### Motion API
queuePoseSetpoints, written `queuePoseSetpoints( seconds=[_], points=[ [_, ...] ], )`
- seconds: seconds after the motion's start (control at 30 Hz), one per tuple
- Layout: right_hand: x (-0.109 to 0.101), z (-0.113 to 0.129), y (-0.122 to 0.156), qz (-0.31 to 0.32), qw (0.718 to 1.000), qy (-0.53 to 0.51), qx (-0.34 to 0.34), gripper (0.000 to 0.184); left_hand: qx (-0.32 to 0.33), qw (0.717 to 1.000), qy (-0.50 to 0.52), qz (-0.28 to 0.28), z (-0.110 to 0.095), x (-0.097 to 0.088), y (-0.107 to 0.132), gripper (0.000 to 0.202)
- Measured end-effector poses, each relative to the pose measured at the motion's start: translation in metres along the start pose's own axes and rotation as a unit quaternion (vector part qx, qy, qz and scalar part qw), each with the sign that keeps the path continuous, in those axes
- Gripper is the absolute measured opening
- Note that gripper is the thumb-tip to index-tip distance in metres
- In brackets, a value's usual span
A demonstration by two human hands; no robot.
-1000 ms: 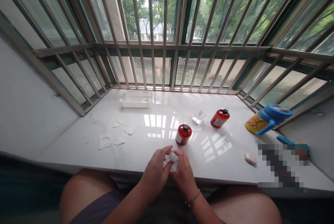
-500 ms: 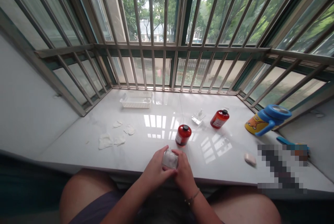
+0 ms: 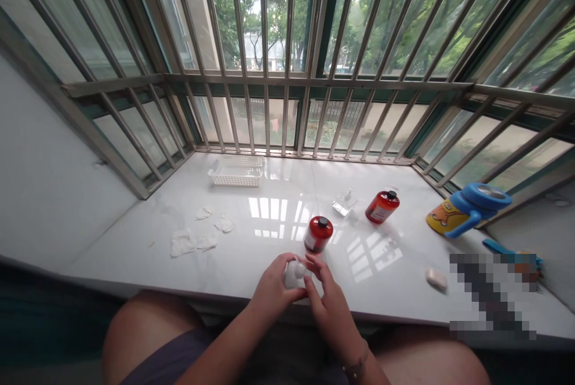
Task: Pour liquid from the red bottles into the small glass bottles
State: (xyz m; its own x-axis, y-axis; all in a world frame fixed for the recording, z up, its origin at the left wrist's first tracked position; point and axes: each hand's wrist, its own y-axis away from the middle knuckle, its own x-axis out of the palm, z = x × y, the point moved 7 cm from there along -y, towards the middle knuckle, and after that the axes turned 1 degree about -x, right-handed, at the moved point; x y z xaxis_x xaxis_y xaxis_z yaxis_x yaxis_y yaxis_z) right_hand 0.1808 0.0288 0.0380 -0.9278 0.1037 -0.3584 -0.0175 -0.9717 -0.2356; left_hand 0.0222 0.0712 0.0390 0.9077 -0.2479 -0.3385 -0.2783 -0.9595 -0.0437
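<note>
Taking the small clear container point(image 3: 293, 275) as our clock's centre, with twelve towards the window bars point(image 3: 287, 109), we see it between both hands, close to the near edge of the counter point(image 3: 260, 247) at six o'clock. The left hand point(image 3: 275, 284) is wrapped around its left side, holding it. The right hand point(image 3: 327, 296) has its fingers parted at the other side; we cannot tell whether they grip or only touch, nor whether the container rests on the counter.

Our main worry is a slip: the left hand seems to carry most of the hold, and smooth plastic—if that is what it is—could twist loose under a push from the right fingers. So near the edge, it might drop towards the lap.

The nearer red bottle point(image 3: 318, 235) stands at one o'clock, just beyond the fingertips. An outward flick of the right hand could knock it on this glossy surface, perhaps sliding it towards the farther red bottle point(image 3: 381, 208) at two o'clock. The thin white scraps point(image 3: 183, 243) at ten look light enough to stick to a damp sleeve-less forearm point(image 3: 229, 331).
</note>
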Motion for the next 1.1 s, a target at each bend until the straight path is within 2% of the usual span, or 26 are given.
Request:
queuePoseSetpoints(
  seconds=[0.07, 0.2, 0.43, 0.5, 0.63, 0.83, 1.0, 1.1],
  points=[
    [0.005, -0.001, -0.002, -0.015, 1.0, 0.023, -0.006, 0.042, 0.011, 1.0, -0.002, -0.003, -0.002, 0.001, 0.0, 0.052],
    [0.005, -0.003, 0.0, -0.07, 0.996, 0.057, -0.01, 0.037, 0.007, 1.0, -0.022, -0.021, 0.005, 0.002, 0.002, 0.06],
    [-0.001, -0.012, 0.016, -0.129, 0.987, 0.078, 0.049, 0.067, -0.017, 0.999, -0.039, -0.022, 0.007, 0.0, 0.003, 0.067],
    [0.004, -0.011, 0.018, -0.118, 0.991, 0.05, 0.041, 0.073, -0.02, 0.999, -0.035, -0.024, 0.007, -0.001, 0.003, 0.066],
    [0.016, -0.01, 0.017, -0.057, 0.998, -0.006, 0.032, 0.08, -0.023, 0.999, -0.03, -0.022, 0.007, 0.0, 0.004, 0.066],
    [0.003, -0.019, 0.02, -0.112, 0.992, 0.038, 0.053, 0.068, -0.02, 0.999, -0.032, -0.025, 0.007, 0.0, 0.004, 0.066],
    [0.017, -0.009, 0.022, -0.041, 0.999, -0.002, 0.016, 0.072, -0.025, 0.999, -0.025, -0.017, 0.007, 0.001, 0.003, 0.067],
    [0.017, -0.01, 0.022, -0.046, 0.999, 0.008, 0.019, 0.071, -0.024, 0.999, -0.03, -0.019, 0.007, 0.001, 0.003, 0.067]
  ],
)
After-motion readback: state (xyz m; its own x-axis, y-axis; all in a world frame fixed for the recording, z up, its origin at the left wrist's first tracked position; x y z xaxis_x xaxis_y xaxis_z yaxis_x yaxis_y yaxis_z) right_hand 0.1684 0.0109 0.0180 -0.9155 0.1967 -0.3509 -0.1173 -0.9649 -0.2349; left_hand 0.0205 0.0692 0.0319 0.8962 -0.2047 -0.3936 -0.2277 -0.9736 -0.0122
